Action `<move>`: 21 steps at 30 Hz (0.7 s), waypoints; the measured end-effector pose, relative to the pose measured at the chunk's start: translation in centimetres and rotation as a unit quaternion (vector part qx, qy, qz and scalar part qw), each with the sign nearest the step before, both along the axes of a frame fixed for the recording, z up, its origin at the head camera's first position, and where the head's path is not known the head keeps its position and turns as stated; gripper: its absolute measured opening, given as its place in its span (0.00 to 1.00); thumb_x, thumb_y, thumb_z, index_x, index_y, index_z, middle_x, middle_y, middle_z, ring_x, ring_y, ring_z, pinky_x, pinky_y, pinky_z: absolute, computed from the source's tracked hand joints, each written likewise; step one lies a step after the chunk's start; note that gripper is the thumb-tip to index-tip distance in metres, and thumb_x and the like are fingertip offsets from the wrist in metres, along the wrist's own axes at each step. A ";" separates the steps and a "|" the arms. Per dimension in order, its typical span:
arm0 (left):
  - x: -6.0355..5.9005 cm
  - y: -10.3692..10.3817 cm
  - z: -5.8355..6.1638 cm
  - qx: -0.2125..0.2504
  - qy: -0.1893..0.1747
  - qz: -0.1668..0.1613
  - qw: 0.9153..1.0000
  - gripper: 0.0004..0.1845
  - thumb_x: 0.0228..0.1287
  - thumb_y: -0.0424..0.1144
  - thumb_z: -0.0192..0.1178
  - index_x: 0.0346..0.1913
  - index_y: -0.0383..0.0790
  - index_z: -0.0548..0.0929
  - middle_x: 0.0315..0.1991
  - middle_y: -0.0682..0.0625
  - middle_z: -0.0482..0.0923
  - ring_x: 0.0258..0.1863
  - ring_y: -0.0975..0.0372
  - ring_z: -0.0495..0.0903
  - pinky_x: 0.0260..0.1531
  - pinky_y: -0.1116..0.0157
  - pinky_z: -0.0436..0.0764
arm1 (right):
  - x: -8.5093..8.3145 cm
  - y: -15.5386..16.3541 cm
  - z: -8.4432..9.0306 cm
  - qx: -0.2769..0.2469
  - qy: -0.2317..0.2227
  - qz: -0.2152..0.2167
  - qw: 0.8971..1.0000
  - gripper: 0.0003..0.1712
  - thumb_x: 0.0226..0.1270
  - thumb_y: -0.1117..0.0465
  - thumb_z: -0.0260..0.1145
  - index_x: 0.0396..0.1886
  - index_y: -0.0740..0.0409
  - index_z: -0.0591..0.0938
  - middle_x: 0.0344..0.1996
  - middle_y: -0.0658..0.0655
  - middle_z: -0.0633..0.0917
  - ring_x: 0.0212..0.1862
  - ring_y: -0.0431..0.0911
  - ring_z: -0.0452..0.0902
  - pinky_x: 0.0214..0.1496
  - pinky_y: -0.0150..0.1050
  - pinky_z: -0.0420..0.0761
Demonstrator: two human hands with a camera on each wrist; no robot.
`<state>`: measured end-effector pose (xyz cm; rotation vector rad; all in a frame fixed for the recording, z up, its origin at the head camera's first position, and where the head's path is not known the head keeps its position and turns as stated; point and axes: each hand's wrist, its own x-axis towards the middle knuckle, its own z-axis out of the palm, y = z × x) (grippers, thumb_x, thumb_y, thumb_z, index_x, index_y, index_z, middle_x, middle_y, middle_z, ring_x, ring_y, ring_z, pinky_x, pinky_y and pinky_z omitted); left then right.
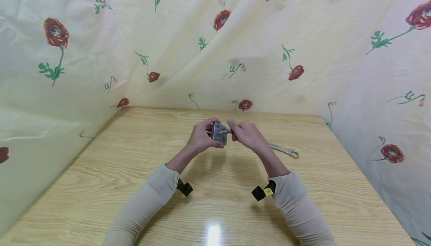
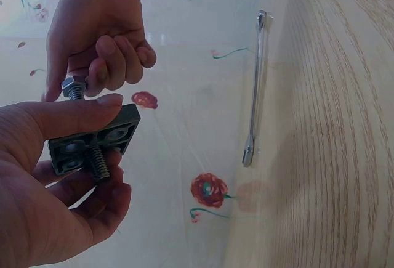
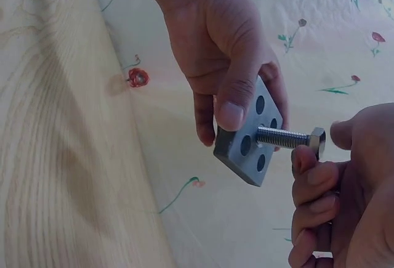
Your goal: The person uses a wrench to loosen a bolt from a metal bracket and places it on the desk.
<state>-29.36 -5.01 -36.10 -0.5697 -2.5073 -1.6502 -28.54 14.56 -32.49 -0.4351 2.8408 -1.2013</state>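
My left hand (image 1: 201, 137) grips a small square metal plate (image 3: 236, 162) by its edges, above the table. Several round holes show in its face. A hex bolt (image 3: 280, 137) runs through the plate's middle, its head standing well out on the right-hand side. In the left wrist view, the bolt's threaded end (image 2: 98, 162) sticks out of the ribbed back of the plate. My right hand (image 1: 248, 135) is at the bolt head with fingers curled. Its index fingertip touches the bolt just below the head, while the thumb stands slightly off it in the right wrist view.
A combination wrench (image 1: 285, 150) lies on the wooden table (image 1: 118, 171), right of and beyond my right wrist. Flower-patterned cloth (image 1: 188, 51) hangs behind the table and along both its sides.
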 end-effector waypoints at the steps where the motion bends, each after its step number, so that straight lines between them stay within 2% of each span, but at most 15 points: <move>1: 0.0 0.0 0.0 0.001 0.000 0.001 1.000 0.38 0.37 0.25 0.80 0.58 0.43 0.79 0.47 0.39 0.86 0.44 0.53 0.83 0.44 0.59 0.84 | 0.0 -0.1 0.0 -0.002 -0.002 0.002 1.000 0.40 0.78 0.34 0.43 0.19 0.57 0.80 0.12 0.46 0.65 0.17 0.43 0.56 0.22 0.36 0.57; 5: 0.0 0.0 0.1 0.003 -0.001 0.000 1.000 0.38 0.37 0.25 0.80 0.58 0.43 0.79 0.47 0.39 0.86 0.43 0.53 0.83 0.43 0.59 0.84 | 0.1 -0.2 0.2 -0.002 -0.004 -0.001 1.000 0.34 0.78 0.38 0.48 0.20 0.55 0.80 0.12 0.46 0.64 0.17 0.43 0.55 0.23 0.36 0.57; 12: 0.2 0.0 0.3 0.003 -0.002 0.002 1.000 0.38 0.38 0.26 0.80 0.59 0.43 0.79 0.48 0.39 0.86 0.43 0.53 0.83 0.43 0.59 0.84 | 0.0 0.0 0.5 0.000 0.003 0.005 1.000 0.26 0.75 0.42 0.56 0.32 0.60 0.83 0.20 0.49 0.71 0.22 0.44 0.62 0.25 0.37 0.64; 17: 0.2 0.0 0.3 0.003 -0.003 0.000 1.000 0.39 0.38 0.26 0.80 0.59 0.43 0.79 0.49 0.39 0.86 0.44 0.53 0.82 0.44 0.59 0.84 | 0.1 0.2 0.8 -0.001 0.000 0.010 1.000 0.22 0.72 0.45 0.62 0.36 0.60 0.84 0.24 0.50 0.73 0.25 0.44 0.65 0.29 0.36 0.67; 21: 0.2 0.0 0.3 0.005 -0.005 -0.001 1.000 0.39 0.38 0.26 0.80 0.59 0.43 0.79 0.49 0.39 0.86 0.45 0.52 0.83 0.44 0.58 0.85 | 0.2 0.3 1.2 -0.003 -0.001 0.011 1.000 0.17 0.67 0.49 0.67 0.40 0.60 0.84 0.22 0.49 0.74 0.24 0.43 0.64 0.27 0.36 0.67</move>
